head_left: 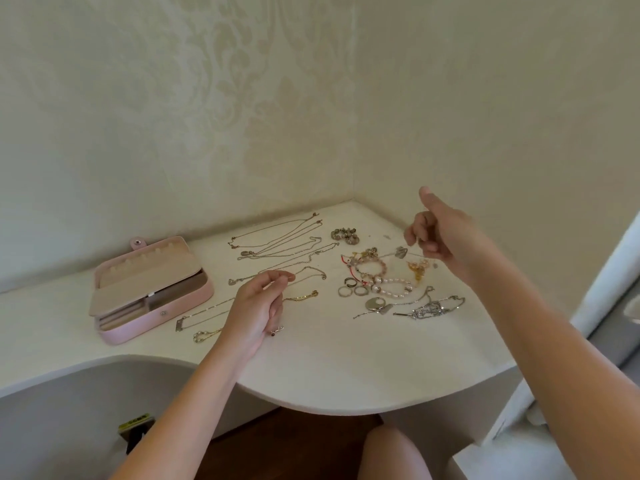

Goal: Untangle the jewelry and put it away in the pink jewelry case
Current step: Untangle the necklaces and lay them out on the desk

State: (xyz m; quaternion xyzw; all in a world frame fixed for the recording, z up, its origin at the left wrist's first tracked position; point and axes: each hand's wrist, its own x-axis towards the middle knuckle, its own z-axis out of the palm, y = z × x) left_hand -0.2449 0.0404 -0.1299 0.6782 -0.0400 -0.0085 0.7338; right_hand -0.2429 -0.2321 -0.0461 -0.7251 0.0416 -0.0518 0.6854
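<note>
The pink jewelry case (194, 299) lies open at the left of the white corner table (329, 368). Several thin chains (277, 244) are laid out straight beside it. My left hand (258, 306) hovers over them and pinches one end of a fine chain between thumb and forefinger. My right hand (440, 233) is raised at the right, pinching the other end, with a small pendant (401, 252) hanging on it. Below it lies a tangled heap of bead and pearl bracelets (377, 271), rings (353, 289) and silver chains (429, 308).
A beaded bracelet (344, 235) lies near the back corner. A bar necklace (183, 322), a small bracelet (204, 336) and a ring (277, 330) lie by my left wrist. Patterned walls close the table on two sides; its curved front edge is near my knee (391, 452).
</note>
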